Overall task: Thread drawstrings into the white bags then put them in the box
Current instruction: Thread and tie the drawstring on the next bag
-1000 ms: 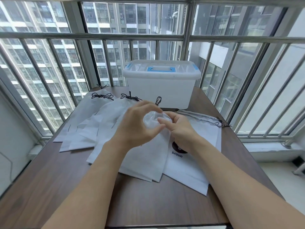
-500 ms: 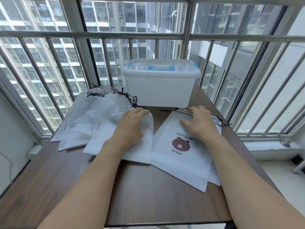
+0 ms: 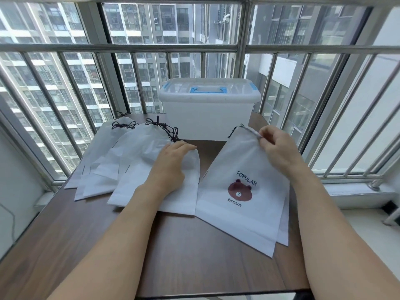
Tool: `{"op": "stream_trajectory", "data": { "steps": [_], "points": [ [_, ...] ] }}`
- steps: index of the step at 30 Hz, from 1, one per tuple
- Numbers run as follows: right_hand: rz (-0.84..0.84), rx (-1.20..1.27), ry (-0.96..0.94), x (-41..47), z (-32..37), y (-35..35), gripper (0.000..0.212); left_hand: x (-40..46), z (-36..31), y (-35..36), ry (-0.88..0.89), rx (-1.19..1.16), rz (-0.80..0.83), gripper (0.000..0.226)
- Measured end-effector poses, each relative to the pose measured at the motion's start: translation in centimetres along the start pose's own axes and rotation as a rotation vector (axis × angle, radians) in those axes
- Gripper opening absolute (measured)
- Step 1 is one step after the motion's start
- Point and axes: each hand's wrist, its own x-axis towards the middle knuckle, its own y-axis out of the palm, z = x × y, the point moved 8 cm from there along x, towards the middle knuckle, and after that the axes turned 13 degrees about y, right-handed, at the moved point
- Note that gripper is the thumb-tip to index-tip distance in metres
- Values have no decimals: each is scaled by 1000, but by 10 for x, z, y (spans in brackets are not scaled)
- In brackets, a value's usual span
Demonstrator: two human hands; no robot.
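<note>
Right hand pinches top edge of bear bag, lifting it off worktop. Left hand flat, fingers relaxed, on bag pile. Lidded box behind.

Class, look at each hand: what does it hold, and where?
The right hand pinches the bear bag at its top edge. The left hand rests flat, holding nothing.

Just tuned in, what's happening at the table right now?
A person is working through white drawstring bags. The right hand pinches the top edge of the bear-print bag, lifting it slightly. The left hand rests flat on a pile of bags with black cords. The box behind is lidded.
</note>
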Motion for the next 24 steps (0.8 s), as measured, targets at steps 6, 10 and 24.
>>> {"op": "stream_trajectory", "data": {
  "steps": [6,10,24],
  "points": [
    [165,1240,161,-17,4,-20,14,0,-3,0,11,-55,-20,83],
    [292,1335,239,-29,10,-12,16,2,-9,-2,76,-109,-69,74],
    [265,112,-194,-43,50,71,12,-1,-11,1,-270,-821,-228,15]
  ]
}}
